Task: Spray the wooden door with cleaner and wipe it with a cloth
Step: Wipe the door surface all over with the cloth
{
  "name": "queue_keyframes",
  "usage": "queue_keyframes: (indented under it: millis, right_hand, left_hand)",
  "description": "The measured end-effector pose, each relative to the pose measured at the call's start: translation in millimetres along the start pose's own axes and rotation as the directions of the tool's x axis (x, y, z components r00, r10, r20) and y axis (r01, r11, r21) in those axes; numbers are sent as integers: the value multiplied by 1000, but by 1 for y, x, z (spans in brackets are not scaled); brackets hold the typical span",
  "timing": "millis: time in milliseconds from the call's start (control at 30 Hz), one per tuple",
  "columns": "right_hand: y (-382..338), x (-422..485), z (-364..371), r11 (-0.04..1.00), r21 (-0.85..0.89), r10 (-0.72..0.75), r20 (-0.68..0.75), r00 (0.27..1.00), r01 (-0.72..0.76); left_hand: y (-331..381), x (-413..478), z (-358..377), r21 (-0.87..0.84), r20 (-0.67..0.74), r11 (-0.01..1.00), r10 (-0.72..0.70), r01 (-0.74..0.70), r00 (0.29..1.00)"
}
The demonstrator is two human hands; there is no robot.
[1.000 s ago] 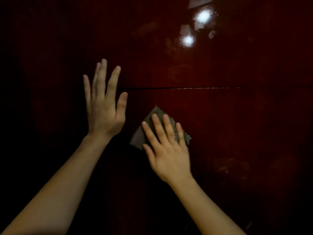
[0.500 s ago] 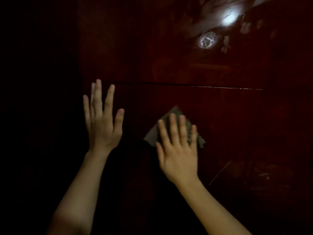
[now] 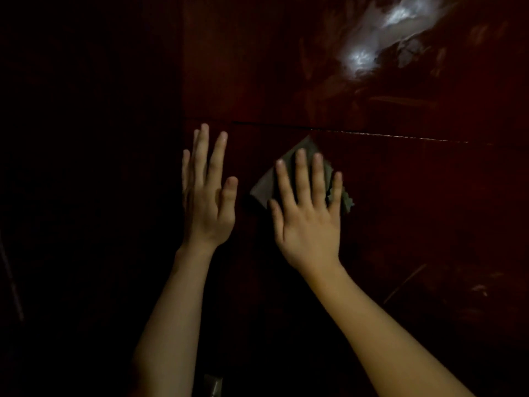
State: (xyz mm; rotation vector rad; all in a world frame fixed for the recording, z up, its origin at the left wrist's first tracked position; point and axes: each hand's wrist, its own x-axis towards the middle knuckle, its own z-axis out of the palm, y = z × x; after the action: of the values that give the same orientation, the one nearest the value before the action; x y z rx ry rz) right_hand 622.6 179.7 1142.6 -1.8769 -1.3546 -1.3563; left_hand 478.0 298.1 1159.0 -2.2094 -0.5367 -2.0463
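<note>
Head view showed the fingers (image 3: 300,173) of the right hand (image 3: 309,227) straight and a little spread. They lay flat on the grey cloth (image 3: 265,186) and pressed it to the door (image 3: 415,202). Nothing was curled round the cloth, so only pressure held it there. The hand covered most of the cloth, and one corner poked up toward the thin groove (image 3: 372,134) that ran across the panel just above.

The left hand (image 3: 209,210) lay just beside it, apart from the cloth, with its fingers (image 3: 201,156) straight and close together. It looked flat on the wood as a brace, though contact was hard to confirm in the dim light. Up and to the right a pale smeary patch (image 3: 369,50) caught the light, likely wet cleaner or a streak not yet wiped. No spray bottle was in sight.

To wipe well, it seemed best to press evenly through the whole palm so the cloth would not slip or bunch. The strokes would then sweep along the grain in overlapping passes and work up over the groove toward that patch, with the cloth turned to a fresh face once soiled
</note>
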Motion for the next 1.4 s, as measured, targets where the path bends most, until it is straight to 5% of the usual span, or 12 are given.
queue_keyframes:
  millis: [167,267,400,533,667,733,833,900,1033,1200,1400]
  right_hand:
    - [-39,-83,38,969,-16,-242,105,965,245]
    - [-34,-102,43,966,-18,-252,129,959,257]
    - [36,-93,29,998,-11,70,39,997,-69]
    - [149,-93,-2,836,50,547,-4,837,-547]
    - [159,-91,-7,741,132,665,-7,747,-658]
    - [136,-99,2,793,61,606,9,795,-606]
    - [96,-134,21,957,34,285,98,954,-289]
    - [96,-148,27,992,32,115,100,988,-119]
    - [156,-156,21,987,-12,160,70,985,-159]
    - [282,-185,3,911,15,412,24,911,-413]
    - [347,-203,-5,690,196,712,-13,702,-697]
  left_hand:
    - [1,1,3,-7,2,1000,-12,12,1000]
    - [4,-1,5,70,-2,998,-10,10,1000]
    - [10,-9,11,198,5,980,-41,39,999]
    - [25,-18,22,292,90,956,-61,32,994]
    - [55,-28,45,370,202,926,-3,-73,979]
    - [80,-33,62,385,231,917,15,-105,973]
    - [119,-37,88,348,249,929,38,-126,968]
    - [143,-41,104,326,274,931,74,-165,959]
    - [185,-53,135,306,327,923,129,-234,936]
    - [234,-68,171,263,355,925,173,-276,919]
    - [280,-78,206,280,343,926,151,-255,927]
